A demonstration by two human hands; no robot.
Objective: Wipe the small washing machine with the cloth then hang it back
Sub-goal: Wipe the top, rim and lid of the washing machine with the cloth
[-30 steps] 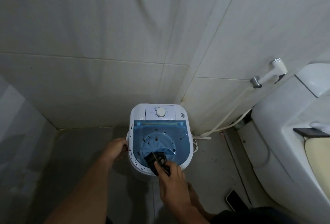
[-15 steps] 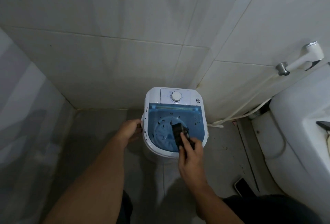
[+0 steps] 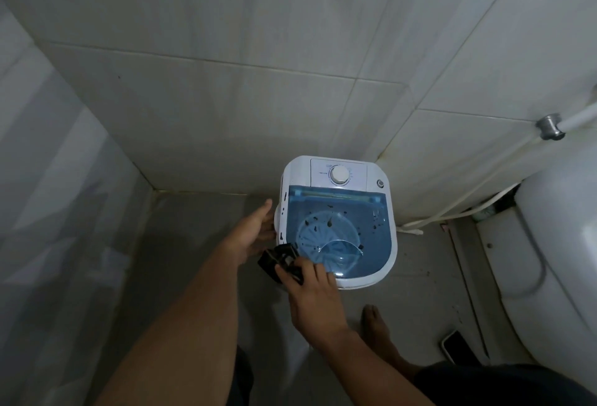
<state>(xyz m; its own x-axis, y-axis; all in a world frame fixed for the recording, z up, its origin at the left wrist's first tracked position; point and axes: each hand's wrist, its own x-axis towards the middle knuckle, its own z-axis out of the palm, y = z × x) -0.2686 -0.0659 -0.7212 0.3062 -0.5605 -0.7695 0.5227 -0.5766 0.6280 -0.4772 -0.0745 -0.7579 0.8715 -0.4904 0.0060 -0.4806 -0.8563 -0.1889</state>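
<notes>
The cloth [image 3: 280,259] has slid off the lid to the washing machine's [image 3: 336,218] near-left corner, pinched under right-hand fingers [image 3: 315,271].

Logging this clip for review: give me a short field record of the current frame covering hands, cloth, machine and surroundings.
setting: tiled bathroom corner
washing machine: small, white, blue see-through lid shut, dark specks on lid
cloth: dark, at the machine's near-left corner
right hand: grips the cloth
left hand: fingers straight, against the machine's left side
toilet: right of machine
phone: on floor by toilet
</notes>
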